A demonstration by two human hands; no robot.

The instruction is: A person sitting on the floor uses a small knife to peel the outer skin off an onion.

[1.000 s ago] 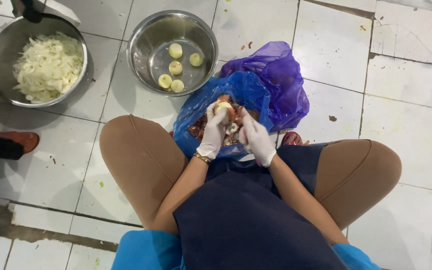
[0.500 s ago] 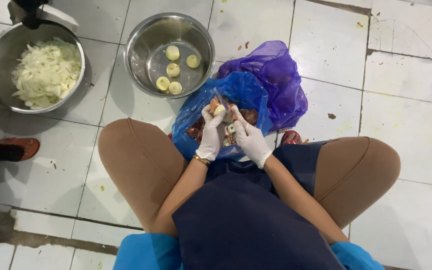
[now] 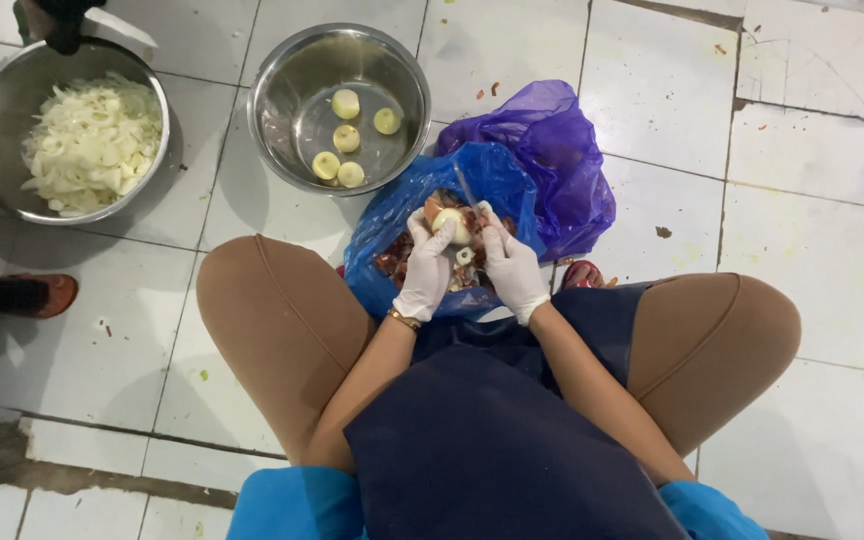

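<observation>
Overhead, white tiled floor [image 3: 812, 150] w/ two round steel bowls: one of pale sliced onion [image 3: 72, 130], one w/ four peeled onions [image 3: 297, 110]. Crumpled purple plastic bag [image 3: 562, 150] sits just behind open blue plastic bag of reddish skins [image 3: 392, 215]. Above it, white-gloved left hand [image 3: 427, 270] is clamped on a pale peeled onion [image 3: 450, 225]; white-gloved right hand [image 3: 512, 265] grips a thin knife [image 3: 467, 195] touching it.
</observation>
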